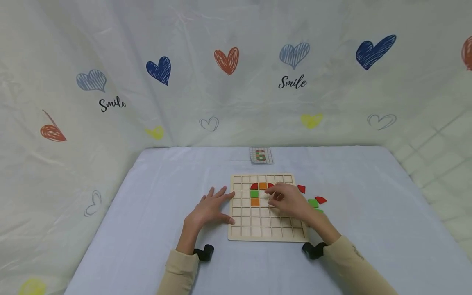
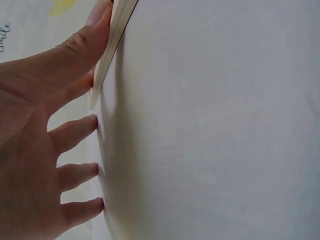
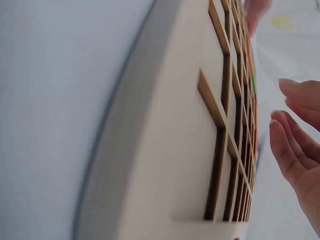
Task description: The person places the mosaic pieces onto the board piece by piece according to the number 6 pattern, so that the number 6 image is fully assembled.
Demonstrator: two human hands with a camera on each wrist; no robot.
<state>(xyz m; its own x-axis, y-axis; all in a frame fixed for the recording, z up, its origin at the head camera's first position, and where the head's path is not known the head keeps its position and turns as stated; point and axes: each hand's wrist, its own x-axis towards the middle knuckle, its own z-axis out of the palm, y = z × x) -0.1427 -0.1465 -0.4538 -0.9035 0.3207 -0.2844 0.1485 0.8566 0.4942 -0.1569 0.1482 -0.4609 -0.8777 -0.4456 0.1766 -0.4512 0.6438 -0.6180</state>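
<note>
A wooden grid board (image 1: pixel 261 232) lies on the table. In its upper cells sit a red rounded tile (image 1: pixel 254 187), an orange square tile (image 1: pixel 263 186) and a second red tile (image 1: pixel 271 185). Below the first red one come a green square tile (image 1: pixel 254 194) and another orange tile (image 1: pixel 255 202). My left hand (image 1: pixel 210 208) has its fingers spread, with thumb and index finger touching the board's left edge. Over the board's right half hovers my right hand (image 1: pixel 289 200), fingers loosely bent near the second red tile. In the right wrist view its thumb and fingertips (image 3: pixel 279 120) are apart, nothing between them.
Right of the board lie loose red pieces (image 1: pixel 321 200) and green pieces (image 1: pixel 313 203), partly behind the right hand. A gridded card (image 1: pixel 261 155) with a coloured pattern lies behind the board. Beyond the white-covered table (image 1: pixel 147 246) hangs a heart-printed curtain (image 1: pixel 191 102).
</note>
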